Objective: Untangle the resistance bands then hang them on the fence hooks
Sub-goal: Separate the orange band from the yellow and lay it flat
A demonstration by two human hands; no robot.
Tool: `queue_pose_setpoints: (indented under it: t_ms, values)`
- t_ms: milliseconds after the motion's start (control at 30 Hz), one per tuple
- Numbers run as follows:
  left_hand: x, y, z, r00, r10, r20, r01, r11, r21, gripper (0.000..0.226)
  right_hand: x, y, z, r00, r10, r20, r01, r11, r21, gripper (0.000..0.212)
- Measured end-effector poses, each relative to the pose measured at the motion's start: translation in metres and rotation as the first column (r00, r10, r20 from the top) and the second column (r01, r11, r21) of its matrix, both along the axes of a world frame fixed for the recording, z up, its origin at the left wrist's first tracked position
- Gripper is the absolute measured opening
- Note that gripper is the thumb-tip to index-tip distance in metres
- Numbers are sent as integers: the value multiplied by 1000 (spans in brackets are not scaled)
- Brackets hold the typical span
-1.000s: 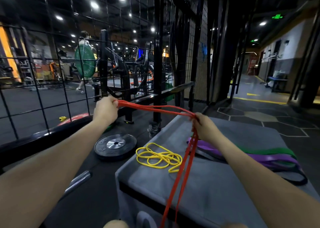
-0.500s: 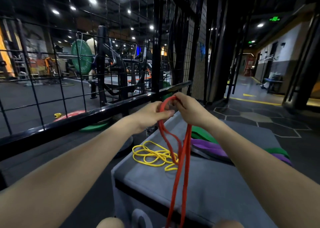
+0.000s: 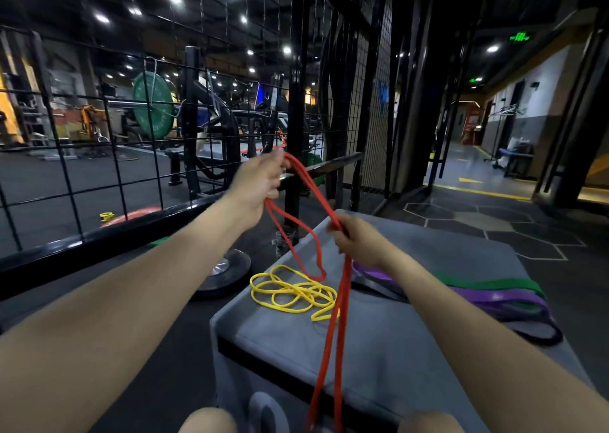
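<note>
Overhead, green sign (characters unreadable)

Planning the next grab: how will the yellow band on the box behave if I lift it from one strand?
Likely floppy: the yellow band lies in loose overlapping coils on the box. Lifted by one strand it would probably trail loops, perhaps snagging itself, much as the red band sags between the left hand and right hand. It looks thin, so probably light.
</note>
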State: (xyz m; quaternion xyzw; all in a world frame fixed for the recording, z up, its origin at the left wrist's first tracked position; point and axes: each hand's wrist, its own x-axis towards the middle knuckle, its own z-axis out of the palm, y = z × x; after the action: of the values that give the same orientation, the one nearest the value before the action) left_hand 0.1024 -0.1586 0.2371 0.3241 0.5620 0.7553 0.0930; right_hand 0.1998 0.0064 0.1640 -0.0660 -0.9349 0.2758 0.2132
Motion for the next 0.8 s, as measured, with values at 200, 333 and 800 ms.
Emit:
queue_pose_setpoints:
  t_ms: [200, 333, 800]
  values:
    - [-30, -34, -9, 987, 72, 143, -85, 993, 86, 33, 21, 24, -22, 993, -113, 32, 117, 984, -135, 14]
    - [-38, -41, -34, 969, 77, 233, -78, 997, -7, 35, 24, 30, 1, 974, -185, -133, 157, 968, -197, 20]
    - [-7, -25, -93, 957, -277, -90, 129, 681, -721, 6, 33, 0, 71, 949, -100, -300, 100, 995, -15, 22]
